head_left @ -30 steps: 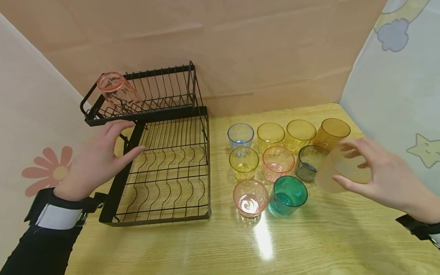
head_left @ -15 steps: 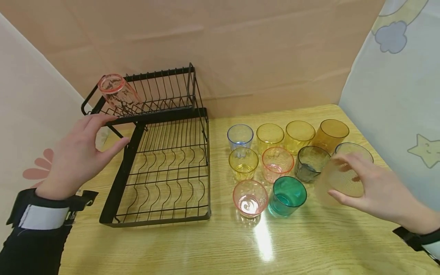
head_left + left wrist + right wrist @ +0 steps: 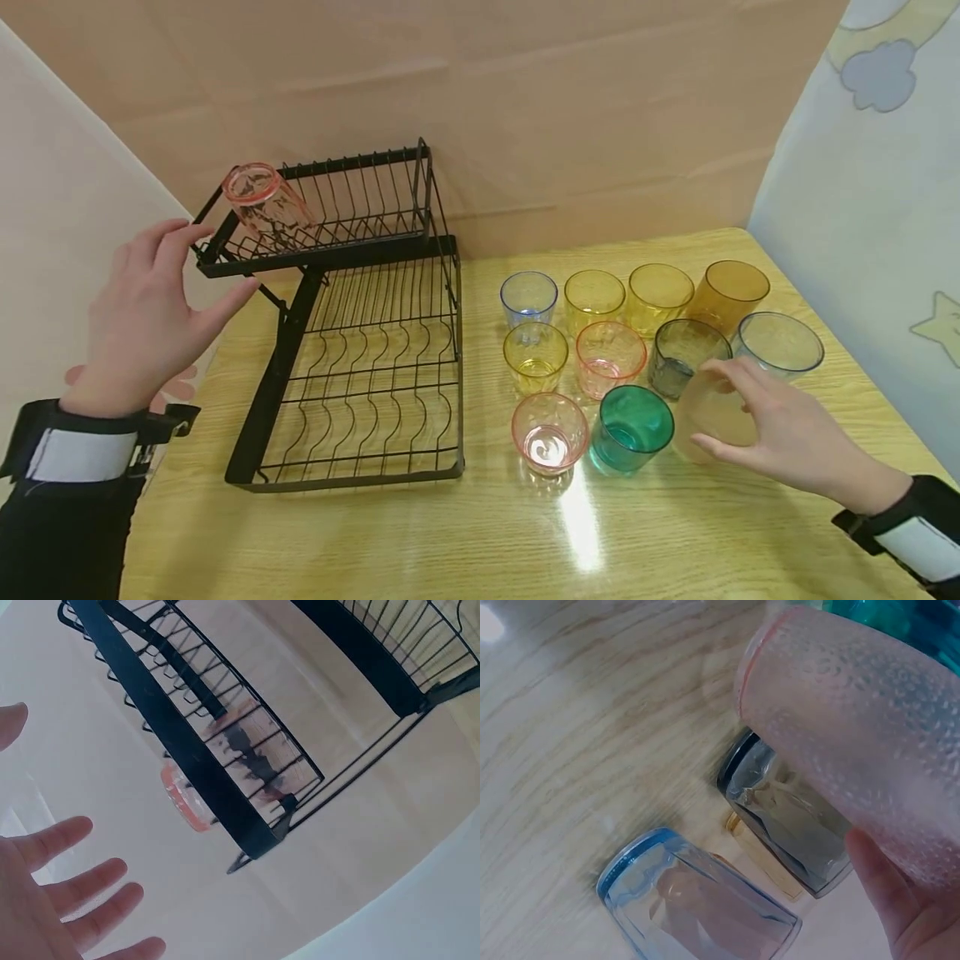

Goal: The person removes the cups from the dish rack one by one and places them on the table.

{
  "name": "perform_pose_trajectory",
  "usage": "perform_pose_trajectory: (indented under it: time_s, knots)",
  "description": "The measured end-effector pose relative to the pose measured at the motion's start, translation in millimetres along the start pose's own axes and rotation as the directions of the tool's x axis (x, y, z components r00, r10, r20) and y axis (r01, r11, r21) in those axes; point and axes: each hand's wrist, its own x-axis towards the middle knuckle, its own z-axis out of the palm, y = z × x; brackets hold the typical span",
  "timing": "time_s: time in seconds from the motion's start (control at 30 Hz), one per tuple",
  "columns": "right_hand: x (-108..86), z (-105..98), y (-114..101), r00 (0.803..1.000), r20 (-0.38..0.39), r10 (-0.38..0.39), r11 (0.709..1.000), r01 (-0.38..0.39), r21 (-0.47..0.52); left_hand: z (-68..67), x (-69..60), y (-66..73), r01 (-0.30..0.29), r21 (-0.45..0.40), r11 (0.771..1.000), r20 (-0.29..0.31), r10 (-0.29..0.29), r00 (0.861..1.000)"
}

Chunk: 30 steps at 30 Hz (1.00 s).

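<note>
My right hand (image 3: 780, 429) grips a frosted, pebbled tumbler (image 3: 712, 412) at the right of the glasses. In the right wrist view the tumbler (image 3: 862, 727) looks pale pink, with a thin red line near one end. Beside it stand a green glass (image 3: 632, 429) and a smoky grey glass (image 3: 684, 358). My left hand (image 3: 146, 312) hovers left of the black dish rack (image 3: 258, 400), thumb and fingers spread apart, holding nothing. A pink glass (image 3: 270, 204) leans upside down in the rack's upper tier, to the right of that hand's fingers.
Several upright glasses stand right of the rack: a blue-rimmed one (image 3: 528, 296), yellow ones (image 3: 536, 358), an amber one (image 3: 727, 296), pink ones (image 3: 550, 433) and a clear blue-rimmed one (image 3: 780, 342). Cloth screens (image 3: 600, 125) rise behind and beside the wooden table (image 3: 360, 533).
My left hand has drawn left and slightly up, away from the rack. My right hand has moved left and nearer with the frosted tumbler, uncovering the clear blue-rimmed glass.
</note>
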Motion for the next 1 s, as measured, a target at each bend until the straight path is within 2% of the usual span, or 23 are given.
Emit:
perform_pose_trajectory:
  time_s: [0.1,0.27,0.4,0.6,0.8,1.0]
  knots:
    - [-0.8,3,0,1.0,-0.002,0.003,1.0,-0.003,0.002,0.0,4.3,-3.2,0.033,0.011,0.999,0.011,-0.033,0.999]
    - [-3.0,7,-1,1.0,-0.013,0.015,1.0,-0.014,0.007,-3.3,11.8,-6.6,0.128,0.041,0.991,0.057,-0.13,0.99]
    - [-4.0,8,-1,0.999,-0.011,0.038,0.999,-0.038,0.002,-6.8,18.4,-7.4,0.212,0.07,0.975,0.085,-0.218,0.972]
    - [-2.7,4,-1,0.999,0.024,0.047,0.999,-0.047,-0.026,-9.9,28.5,-11.6,0.321,0.093,0.942,0.126,-0.331,0.935]
    - [2.8,-11,1,0.994,0.102,0.036,0.997,-0.03,-0.068,-13.1,43.1,-12.8,0.355,0.093,0.93,0.19,-0.367,0.911]
    - [18.2,-31,3,0.991,0.136,0.017,0.995,-0.003,-0.104,-13.3,57.3,-10.8,0.357,0.1,0.929,0.222,-0.37,0.902]
